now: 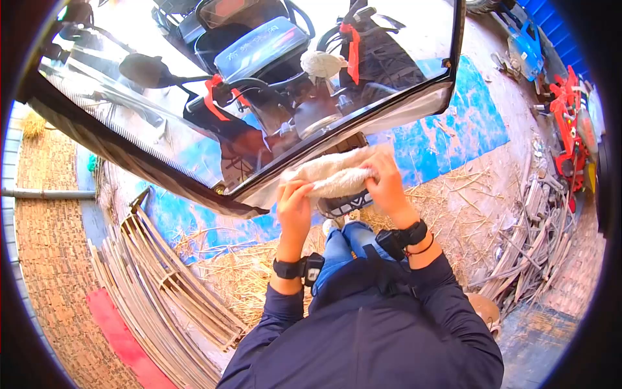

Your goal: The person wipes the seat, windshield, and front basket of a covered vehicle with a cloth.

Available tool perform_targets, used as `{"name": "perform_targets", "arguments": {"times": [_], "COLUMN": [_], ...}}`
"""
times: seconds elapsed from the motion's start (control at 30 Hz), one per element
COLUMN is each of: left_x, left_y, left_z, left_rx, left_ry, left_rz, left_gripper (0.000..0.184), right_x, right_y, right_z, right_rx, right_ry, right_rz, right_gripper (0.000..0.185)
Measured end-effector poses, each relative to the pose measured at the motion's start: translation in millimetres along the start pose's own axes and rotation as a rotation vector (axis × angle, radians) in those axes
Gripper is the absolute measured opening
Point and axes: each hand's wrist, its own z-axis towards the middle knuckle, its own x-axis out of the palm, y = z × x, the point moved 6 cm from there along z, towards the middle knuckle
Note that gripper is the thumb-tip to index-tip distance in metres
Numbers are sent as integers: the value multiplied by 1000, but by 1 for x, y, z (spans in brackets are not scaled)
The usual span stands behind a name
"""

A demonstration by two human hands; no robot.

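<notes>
A bunched, off-white cloth (340,181) stretches between my two hands, in front of my body. My left hand (295,206) grips its left end with bent fingers. Its right end is held by my right hand (387,181), thumb and fingers pressed on the fabric. Just beyond the cloth is the lower edge of a clear windshield (272,110) with a black border. Through the windshield a three-wheeler or scooter shows, with handlebars, mirrors, red ribbons and a blue panel (262,48).
Wooden slats and a ladder-like frame (175,279) lie at the left, near a red strip (126,337). Straw (227,285) and a blue sheet (453,129) cover parts of the ground. Dry sticks (531,240) and a red machine (567,129) are at the right.
</notes>
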Motion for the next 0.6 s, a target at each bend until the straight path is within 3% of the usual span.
{"name": "perform_targets", "arguments": {"times": [0.17, 0.3, 0.37, 0.6], "left_x": [-31, -66, -71, -59], "left_y": [-36, -81, -92, -22], "left_z": [17, 59, 77, 77], "left_rx": [112, 334, 385, 324], "left_ry": [-80, -320, -365, -256], "left_rz": [129, 417, 549, 807], "left_gripper": [25, 27, 29, 35], "right_x": [-20, -44, -42, 18], "right_y": [20, 66, 75, 46], "right_z": [15, 65, 89, 94], "right_rx": [-81, -424, -481, -387], "right_ry": [-129, -351, -394, -376], "right_rz": [93, 48, 69, 39], "right_gripper": [24, 31, 33, 30]}}
